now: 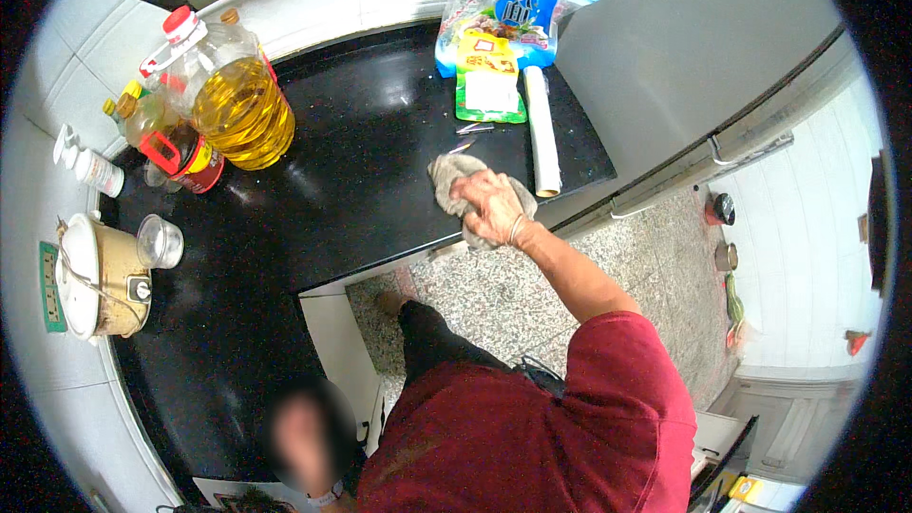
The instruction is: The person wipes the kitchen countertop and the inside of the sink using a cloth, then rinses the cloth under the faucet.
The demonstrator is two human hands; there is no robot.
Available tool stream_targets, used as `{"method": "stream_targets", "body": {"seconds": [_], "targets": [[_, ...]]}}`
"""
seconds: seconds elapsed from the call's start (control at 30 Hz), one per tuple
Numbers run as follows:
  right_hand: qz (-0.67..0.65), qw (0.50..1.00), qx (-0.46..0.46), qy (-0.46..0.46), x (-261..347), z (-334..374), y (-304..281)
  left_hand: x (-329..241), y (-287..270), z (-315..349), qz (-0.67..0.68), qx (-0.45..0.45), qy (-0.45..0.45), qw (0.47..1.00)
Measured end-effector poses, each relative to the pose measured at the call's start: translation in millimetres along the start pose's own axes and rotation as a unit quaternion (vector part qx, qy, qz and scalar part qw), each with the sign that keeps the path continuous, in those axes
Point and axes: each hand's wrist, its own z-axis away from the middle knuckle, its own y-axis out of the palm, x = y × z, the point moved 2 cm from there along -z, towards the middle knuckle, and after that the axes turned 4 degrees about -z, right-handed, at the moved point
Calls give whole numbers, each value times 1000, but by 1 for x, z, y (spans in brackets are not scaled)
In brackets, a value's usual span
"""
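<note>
The fingers [472, 188] of the right hand [489, 206] are bent and hold a bunched grey cloth [450, 175]. The cloth is just right of the middle of the frame, at the front edge of the bench [370, 142], and a bit of it hangs over the edge. A thin band [517, 227] goes around the right wrist. The left hand [302, 432] is at the lower left, but it is all blurry, so one cannot tell if its fingers are open or closed.

The bench is black and shiny, and it bends around a corner at the left. Under its edge, the floor [494, 290] is speckled grey. White wall tiles [318, 0] run along the top. A big grey panel [703, 28] stands at the upper right.

Small scraps [463, 147] lie just above the cloth. A white roll [540, 128] lies close to the hand on the right, its low end near the bench edge, so it blocks that side. Above the scraps are a green and yellow pouch [489, 81] and a blue bag [522, 5].

Well apart, at the upper left, stand a big jug of yellow oil [245, 114] and a dark bottle [197, 163] with a red handle. Lower down are a clear tub [160, 242] and a cream cooker [116, 275] with a white lid.
</note>
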Motion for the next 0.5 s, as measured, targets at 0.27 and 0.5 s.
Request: {"method": "stream_targets", "body": {"seconds": [0.27,0.5], "targets": [[72,991,-55,98,-26,-88,30,-89,190,-16,-529,-143,-54,835],[118,968,-53,214,-10,-117,47,-87,199,-5,-522,-174,2,835]]}}
